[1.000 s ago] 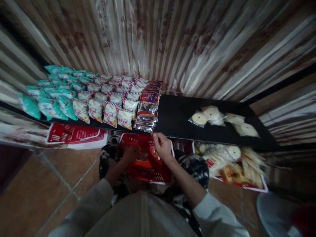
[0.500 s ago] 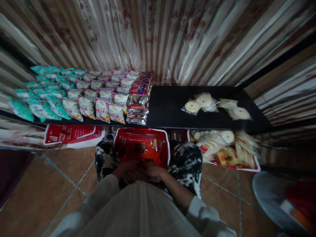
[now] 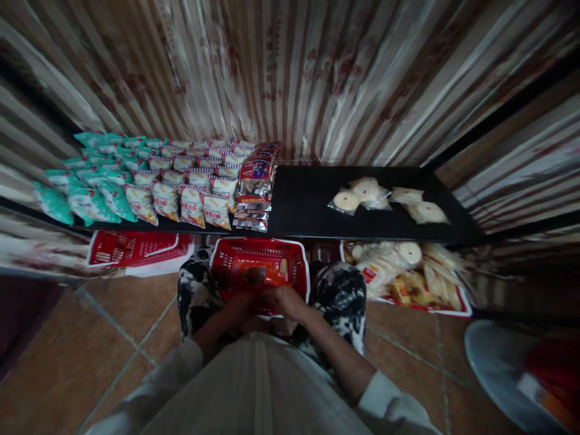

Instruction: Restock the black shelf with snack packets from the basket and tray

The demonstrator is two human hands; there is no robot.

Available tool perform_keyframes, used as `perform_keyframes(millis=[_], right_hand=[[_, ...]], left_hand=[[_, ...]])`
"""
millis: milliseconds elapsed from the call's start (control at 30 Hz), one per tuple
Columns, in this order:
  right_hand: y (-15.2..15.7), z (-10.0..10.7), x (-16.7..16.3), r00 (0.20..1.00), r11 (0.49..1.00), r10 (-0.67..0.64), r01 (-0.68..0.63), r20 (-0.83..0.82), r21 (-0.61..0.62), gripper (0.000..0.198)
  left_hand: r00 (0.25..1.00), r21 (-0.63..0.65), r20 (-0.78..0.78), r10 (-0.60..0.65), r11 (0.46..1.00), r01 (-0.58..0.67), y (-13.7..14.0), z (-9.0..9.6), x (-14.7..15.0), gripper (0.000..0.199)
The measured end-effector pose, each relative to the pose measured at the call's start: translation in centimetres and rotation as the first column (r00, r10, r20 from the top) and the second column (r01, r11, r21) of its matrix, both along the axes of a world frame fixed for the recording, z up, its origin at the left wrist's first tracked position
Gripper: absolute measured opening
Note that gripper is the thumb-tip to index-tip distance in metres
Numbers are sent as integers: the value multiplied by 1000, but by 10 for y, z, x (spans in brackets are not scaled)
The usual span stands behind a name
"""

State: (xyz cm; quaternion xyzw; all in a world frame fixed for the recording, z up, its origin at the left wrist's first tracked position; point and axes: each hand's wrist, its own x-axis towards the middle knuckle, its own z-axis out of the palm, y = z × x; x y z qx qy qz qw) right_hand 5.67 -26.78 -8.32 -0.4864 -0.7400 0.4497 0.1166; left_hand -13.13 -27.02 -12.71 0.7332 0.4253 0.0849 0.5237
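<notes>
2 hands [image 3: 286,300] apparently meet at the middle red basket [image 3: 297,258].

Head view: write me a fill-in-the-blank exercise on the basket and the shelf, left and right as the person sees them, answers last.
The basket holding the orange packet is coloured ____.
The teal bags stand towards the ____ end of the shelf.
The stacked dark red packs sit just right of the ____ bags.
The bagged pale discs lie towards the shelf's ____ end.

Missing words: red; left; white; right.
</notes>
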Motion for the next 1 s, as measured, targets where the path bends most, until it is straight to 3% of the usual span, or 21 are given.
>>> perform_keyframes(millis=[67, 167, 333, 400, 500, 567, 633, 767, 867, 1000], right_hand=[[14, 20, 2, 998, 998, 47, -49, 45, 42, 31], [32, 49, 5, 999, 996, 32, -31, -6, 84, 25], [55, 84, 14, 991, 989, -61, 76, -120, 129, 28], [61, 89, 19, 975, 971, -153, 178, -161, 157, 33], [63, 89, 26, 918, 906, -352, 383, -182, 179, 50], [61, 86, 28, 874, 877, -427, 463, -231, 132, 57], [55, 85, 26, 849, 893, -419, 450, -321, 24, 57], [43, 90, 18, 827, 952, -305, 257, -471, -166, 51], [41, 98, 10, 836, 958, -285, 226, -469, -179, 42], [54, 107, 3, 778, 926, -369, 355, -508, -128, 38]], left_hand=[[1000, 23, 6, -2, 1000, 2, 6, 8, -6, 32], [994, 35, -6, 113, 993, -113, 14, 18, -17, 33], [940, -98, 126, 317, 947, -306, 19, 38, -20, 31], [917, -117, 174, 360, 932, -344, 22, 48, -19, 30], [895, -66, 218, 390, 921, -385, 28, 63, -18, 31], [875, -36, 259, 408, 910, -414, 33, 71, -18, 34], [859, -35, 292, 420, 902, -430, 39, 78, -18, 34], [820, -54, 319, 475, 873, -485, 50, 90, -11, 29], [791, -95, 399, 463, 879, -467, 59, 102, -3, 29], [727, -159, 494, 478, 871, -465, 76, 121, 9, 29]])
